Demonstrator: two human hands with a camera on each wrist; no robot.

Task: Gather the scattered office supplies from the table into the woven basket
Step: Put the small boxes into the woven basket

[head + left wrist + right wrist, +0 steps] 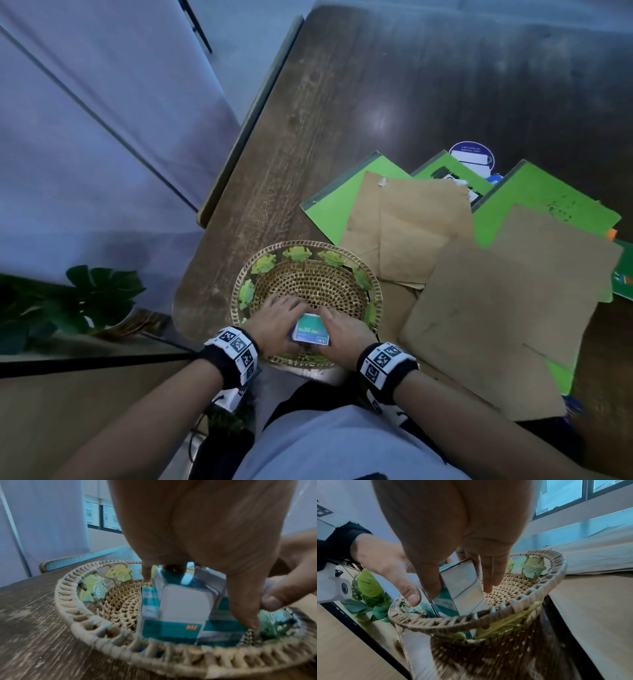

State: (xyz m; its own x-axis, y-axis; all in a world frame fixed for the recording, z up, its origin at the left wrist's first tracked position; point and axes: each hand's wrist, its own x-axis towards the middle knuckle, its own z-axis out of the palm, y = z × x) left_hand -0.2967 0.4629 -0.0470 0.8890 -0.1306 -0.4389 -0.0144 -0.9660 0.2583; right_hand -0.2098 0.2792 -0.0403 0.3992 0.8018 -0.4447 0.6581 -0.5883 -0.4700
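Note:
The round woven basket (308, 245) with green leaf trim sits at the near left corner of the table. Both hands reach into its near side. Between them is a teal-and-white pack of small boxes (310, 330) marked MAX, resting on the basket floor. My left hand (284, 322) grips its left side: in the left wrist view the thumb (247, 612) is on the near face and the fingers (147, 574) on the far face of the pack (180, 608). My right hand (342, 329) grips the right side, thumb (433, 588) and fingers (488, 580) pinching the pack (462, 582).
Brown paper envelopes (404, 233) and green folders (544, 202) lie overlapping on the dark wooden table (342, 102) right of the basket. A round blue-and-white item (471, 156) peeks out behind them. A leafy plant (99, 298) stands on the floor to the left.

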